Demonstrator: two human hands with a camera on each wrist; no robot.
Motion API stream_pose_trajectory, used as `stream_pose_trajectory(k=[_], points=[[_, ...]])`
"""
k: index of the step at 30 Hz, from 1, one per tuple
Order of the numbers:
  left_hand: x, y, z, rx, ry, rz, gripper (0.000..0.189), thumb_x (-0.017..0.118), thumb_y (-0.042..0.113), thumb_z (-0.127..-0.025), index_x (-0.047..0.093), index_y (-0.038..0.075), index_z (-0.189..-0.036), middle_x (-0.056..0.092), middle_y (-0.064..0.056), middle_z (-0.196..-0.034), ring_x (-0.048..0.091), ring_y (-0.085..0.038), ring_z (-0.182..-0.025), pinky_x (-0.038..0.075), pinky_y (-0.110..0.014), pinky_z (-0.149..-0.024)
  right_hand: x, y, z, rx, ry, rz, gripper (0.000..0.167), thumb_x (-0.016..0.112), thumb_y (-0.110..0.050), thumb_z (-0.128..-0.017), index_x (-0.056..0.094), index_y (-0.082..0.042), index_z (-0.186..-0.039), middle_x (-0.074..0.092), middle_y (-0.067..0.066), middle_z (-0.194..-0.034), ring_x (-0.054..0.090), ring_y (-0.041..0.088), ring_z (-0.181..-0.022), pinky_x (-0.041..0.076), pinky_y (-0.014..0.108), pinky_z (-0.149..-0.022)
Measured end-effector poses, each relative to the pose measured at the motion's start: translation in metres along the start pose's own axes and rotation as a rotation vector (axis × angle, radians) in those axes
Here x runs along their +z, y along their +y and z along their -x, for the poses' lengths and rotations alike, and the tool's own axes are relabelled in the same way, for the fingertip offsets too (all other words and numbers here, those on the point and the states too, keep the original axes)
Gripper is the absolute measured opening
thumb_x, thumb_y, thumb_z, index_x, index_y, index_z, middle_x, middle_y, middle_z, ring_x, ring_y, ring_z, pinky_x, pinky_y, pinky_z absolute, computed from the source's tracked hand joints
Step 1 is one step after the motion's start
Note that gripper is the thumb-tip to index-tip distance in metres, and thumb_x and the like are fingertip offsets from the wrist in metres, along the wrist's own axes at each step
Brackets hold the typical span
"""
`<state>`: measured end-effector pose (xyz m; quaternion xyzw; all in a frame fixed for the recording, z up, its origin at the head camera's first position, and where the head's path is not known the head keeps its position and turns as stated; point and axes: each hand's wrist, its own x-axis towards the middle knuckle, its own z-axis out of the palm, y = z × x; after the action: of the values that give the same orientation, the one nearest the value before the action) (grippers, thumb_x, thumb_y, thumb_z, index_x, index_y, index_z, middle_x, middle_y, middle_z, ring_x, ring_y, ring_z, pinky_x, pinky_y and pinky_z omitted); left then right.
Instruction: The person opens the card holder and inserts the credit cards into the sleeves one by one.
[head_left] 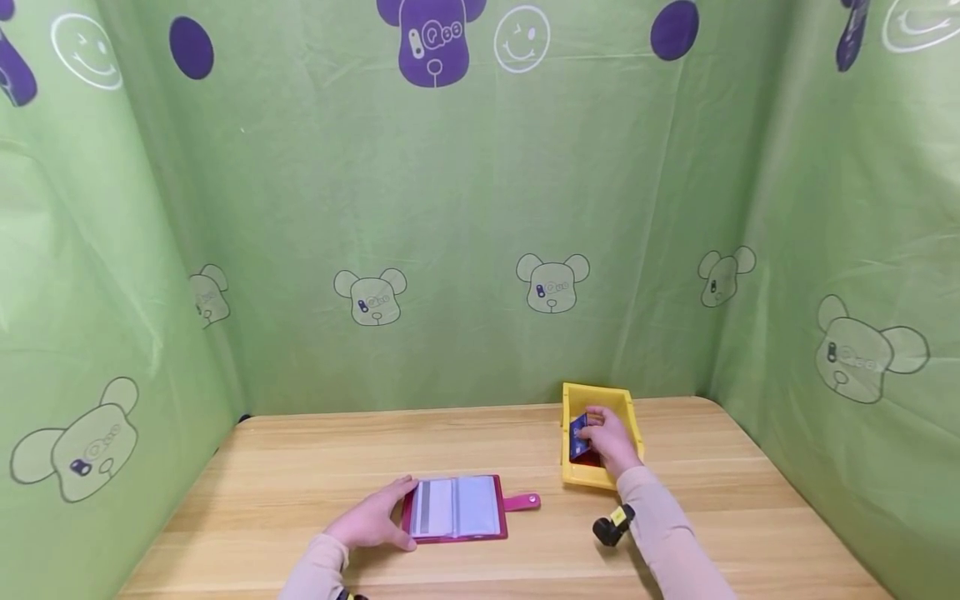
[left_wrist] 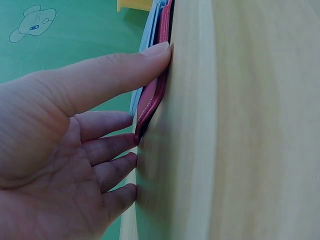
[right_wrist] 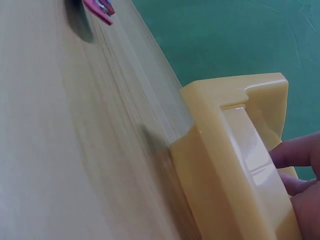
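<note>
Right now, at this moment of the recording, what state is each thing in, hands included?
Card holder: open, lying on the table, clear pages showing
Strap: unfastened, pointing out to the right
Yellow bin: upright, open-topped
Blue card: tilted up inside the bin, in the right hand's grasp
Left hand: touching the card holder's left end, fingers extended
Right hand: reaching into the bin, holding the blue card

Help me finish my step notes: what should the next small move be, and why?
Probably lift the blue card out of the yellow bin: the right hand holds it there, and the left hand touches the edge of the open card holder on the table.
</note>
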<state>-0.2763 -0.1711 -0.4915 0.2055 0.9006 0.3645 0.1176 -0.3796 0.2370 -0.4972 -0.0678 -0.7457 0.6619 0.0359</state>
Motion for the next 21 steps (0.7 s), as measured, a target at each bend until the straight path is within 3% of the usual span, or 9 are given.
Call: stream_pose_trajectory(k=[5, 8, 12, 16, 21], points=[[0.001, 0.0, -0.001, 0.005, 0.001, 0.002, 0.098, 0.084, 0.01, -0.063, 0.035, -0.006, -0.146, 0.028, -0.031, -0.154, 0.027, -0.053, -0.141, 0.021, -0.068, -0.115, -0.002, 0.0, 0.001, 0.026, -0.04, 0.0, 0.068, 0.055, 0.011, -0.077, 0.032, 0.01, -0.141, 0.044, 0.038, -0.125, 0.057, 0.033, -0.095, 0.058, 0.029, -0.07], [0.001, 0.001, 0.0, 0.001, 0.002, 0.004, 0.098, 0.084, 0.011, -0.063, 0.035, -0.006, -0.146, 0.028, -0.03, -0.154, 0.027, -0.052, -0.141, 0.021, -0.068, -0.115, -0.002, -0.003, 0.002, 0.054, -0.05, -0.002, 0.069, 0.051, 0.013, -0.079, 0.029, 0.009, -0.144, 0.041, 0.04, -0.133, 0.054, 0.035, -0.103, 0.056, 0.025, -0.069], [0.001, 0.001, 0.0, -0.005, -0.001, 0.007, 0.099, 0.084, 0.012, -0.063, 0.034, -0.005, -0.147, 0.027, -0.03, -0.155, 0.027, -0.052, -0.141, 0.021, -0.068, -0.115, -0.002, -0.013, 0.007, 0.106, -0.059, 0.005, 0.07, 0.047, 0.014, -0.083, 0.022, 0.006, -0.149, 0.031, 0.037, -0.147, 0.045, 0.041, -0.12, 0.055, 0.025, -0.077], [0.0, 0.001, 0.001, -0.001, 0.001, -0.004, 0.099, 0.084, 0.012, -0.064, 0.034, -0.006, -0.147, 0.027, -0.031, -0.155, 0.028, -0.052, -0.141, 0.022, -0.068, -0.115, -0.003, -0.023, 0.011, 0.109, -0.061, 0.032, 0.069, 0.046, 0.013, -0.087, 0.02, 0.004, -0.15, 0.029, 0.036, -0.148, 0.044, 0.043, -0.123, 0.055, 0.03, -0.083], [-0.001, 0.001, 0.001, -0.002, 0.0, -0.002, 0.099, 0.085, 0.013, -0.064, 0.034, -0.005, -0.147, 0.027, -0.03, -0.155, 0.028, -0.052, -0.141, 0.022, -0.067, -0.115, -0.008, -0.031, 0.014, 0.095, -0.074, 0.0, 0.072, 0.045, 0.013, -0.086, 0.018, 0.002, -0.151, 0.026, 0.035, -0.151, 0.039, 0.051, -0.13, 0.051, 0.049, -0.102]])
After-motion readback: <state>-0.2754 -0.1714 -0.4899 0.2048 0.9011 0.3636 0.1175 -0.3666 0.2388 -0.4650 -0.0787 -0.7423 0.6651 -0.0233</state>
